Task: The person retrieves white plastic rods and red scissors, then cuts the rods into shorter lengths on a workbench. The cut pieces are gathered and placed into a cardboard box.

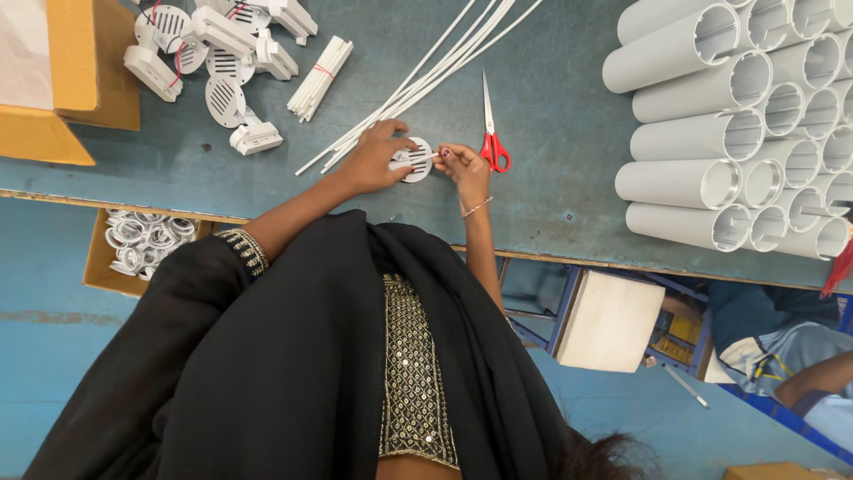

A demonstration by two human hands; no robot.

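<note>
My left hand (375, 158) holds a round white slotted disc (416, 161) flat on the blue-grey table (551, 187), fingers curled over its left side. Just to the right, my right hand (464, 165) pinches the end of a thin white strip (430, 157) against the disc's right edge. Red-handled scissors (491, 133) lie shut immediately right of my right hand, blades pointing away from me. Several long thin white rods (435, 67) run diagonally across the table from behind my left hand toward the far edge.
A pile of white slotted parts (213, 53) and a tied bundle of short white sticks (320, 78) lie far left, beside a cardboard box (62, 89). Stacked white tubes (737, 133) fill the right. A box of white rings (142, 242) sits below the table. Another person (782, 364) sits lower right.
</note>
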